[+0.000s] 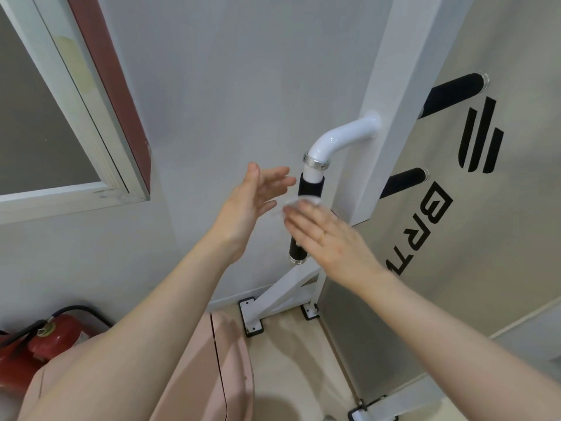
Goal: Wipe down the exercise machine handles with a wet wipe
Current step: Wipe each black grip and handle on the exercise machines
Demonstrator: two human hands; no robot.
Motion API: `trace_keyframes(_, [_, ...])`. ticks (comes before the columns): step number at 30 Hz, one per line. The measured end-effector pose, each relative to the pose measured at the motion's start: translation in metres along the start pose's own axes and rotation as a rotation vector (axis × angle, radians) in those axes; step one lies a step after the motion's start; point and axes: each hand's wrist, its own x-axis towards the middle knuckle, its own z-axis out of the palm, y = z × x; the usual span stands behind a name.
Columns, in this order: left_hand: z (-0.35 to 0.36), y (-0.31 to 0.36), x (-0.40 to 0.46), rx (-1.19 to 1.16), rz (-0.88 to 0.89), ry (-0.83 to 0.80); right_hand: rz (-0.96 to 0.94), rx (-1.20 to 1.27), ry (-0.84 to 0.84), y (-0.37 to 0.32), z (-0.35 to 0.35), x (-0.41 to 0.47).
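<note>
The right hand is lying with straight fingers over a white wipe, pressing it against the black foam handle of the white machine. The left hand is hovering just beside the handle, fingers spread and holding nothing (palm turned toward the grip). Two more black handles are sticking out higher up by the grey panel. A red extinguisher is lying on the floor at lower left.

right hand presses wet wipe on black handle; left hand open.
</note>
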Motion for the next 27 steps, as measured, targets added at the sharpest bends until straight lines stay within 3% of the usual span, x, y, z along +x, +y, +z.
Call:
trace_keyframes(4, [0.006,0.007,0.001,-0.02,0.048,-0.001,0.21,0.216,0.039,-0.01,0.009,-0.01])
trace_keyframes(8, [0.011,0.005,-0.003,0.054,0.087,-0.016,0.748,0.778,0.156,-0.019,-0.021,0.026])
trace_keyframes(12, [0.015,-0.002,-0.006,0.189,0.175,0.002,1.037,1.249,0.101,-0.019,-0.024,0.036])
trace_keyframes(17, [0.013,-0.004,-0.005,0.254,0.238,0.074,1.134,1.388,-0.205,-0.02,-0.016,0.013])
trace_keyframes(23, [0.023,0.0,-0.004,0.223,0.188,0.047,1.009,1.567,0.095,-0.002,-0.032,0.036])
trace_keyframes(27, [0.027,-0.004,-0.005,0.254,0.16,0.054,1.114,1.398,-0.246,-0.029,-0.009,-0.003])
